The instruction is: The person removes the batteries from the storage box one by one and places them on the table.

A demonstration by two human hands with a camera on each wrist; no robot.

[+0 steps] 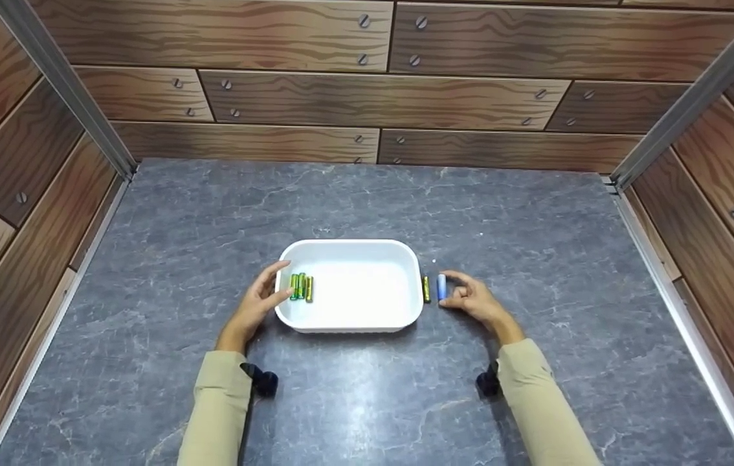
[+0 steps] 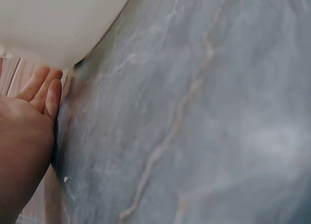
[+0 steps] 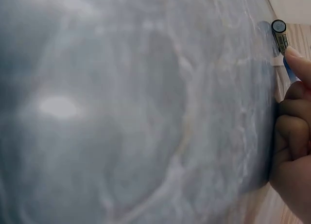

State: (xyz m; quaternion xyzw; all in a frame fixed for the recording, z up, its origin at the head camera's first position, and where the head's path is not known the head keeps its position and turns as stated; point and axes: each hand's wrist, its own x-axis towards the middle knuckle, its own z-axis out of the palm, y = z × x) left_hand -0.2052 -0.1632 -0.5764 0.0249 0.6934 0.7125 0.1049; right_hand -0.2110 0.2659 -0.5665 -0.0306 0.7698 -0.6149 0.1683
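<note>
A white plastic tub (image 1: 367, 327) stands on the grey marbled table. Three green-and-yellow batteries (image 1: 301, 286) lie side by side inside its left end. My left hand (image 1: 260, 303) is at the tub's left side, thumb and index fingertip over the rim; in the left wrist view its other fingers (image 2: 52, 95) extend straight beside the tub's wall. Between thumb and index finger my right hand (image 1: 476, 299) pinches a light-blue battery (image 1: 442, 287), right of the tub. A dark green-and-yellow battery (image 1: 426, 289) lies between it and the tub, its end (image 3: 279, 26) showing in the right wrist view.
Wood-patterned panels (image 1: 315, 97) wall the table at the back and both sides. Metal posts (image 1: 684, 97) rise at the far corners. Black wrist devices (image 1: 265, 383) sit under both sleeves, close to the table's front half.
</note>
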